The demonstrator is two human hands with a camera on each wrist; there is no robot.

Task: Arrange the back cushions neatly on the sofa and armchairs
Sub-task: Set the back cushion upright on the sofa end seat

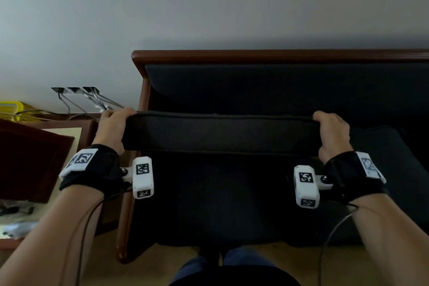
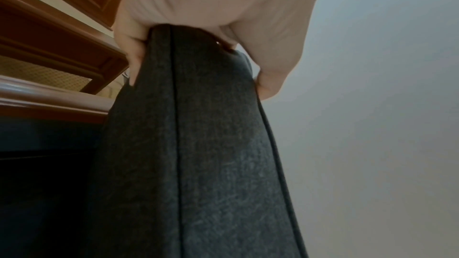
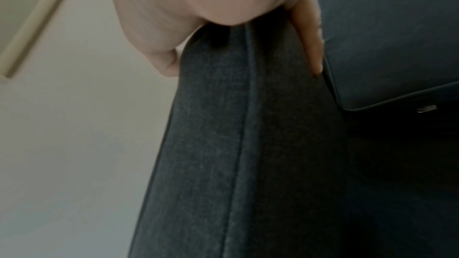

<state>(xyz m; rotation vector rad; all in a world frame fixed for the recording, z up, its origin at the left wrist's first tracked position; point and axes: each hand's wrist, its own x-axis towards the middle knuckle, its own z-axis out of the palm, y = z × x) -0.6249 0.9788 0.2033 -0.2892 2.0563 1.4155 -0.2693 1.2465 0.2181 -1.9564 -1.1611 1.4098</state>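
Note:
A dark grey back cushion [image 1: 220, 133] is held up edge-on over the seat of a wood-framed sofa [image 1: 255, 55]. My left hand [image 1: 113, 127] grips its left end, thumb on one face and fingers on the other, which the left wrist view shows round the cushion [image 2: 198, 144]. My right hand [image 1: 332, 132] grips the right end in the same way, seen close on the cushion [image 3: 236, 144] in the right wrist view. The sofa's padded backrest [image 1: 278, 86] stands behind the cushion, with a gap between them.
A second dark cushion [image 1: 390, 169] lies on the seat to the right, also the cushion [image 3: 387, 36] beside my right fingers. A wooden side table [image 1: 46, 146] with cables stands left of the sofa arm [image 1: 130, 193]. A plain wall [image 1: 209, 2] rises behind.

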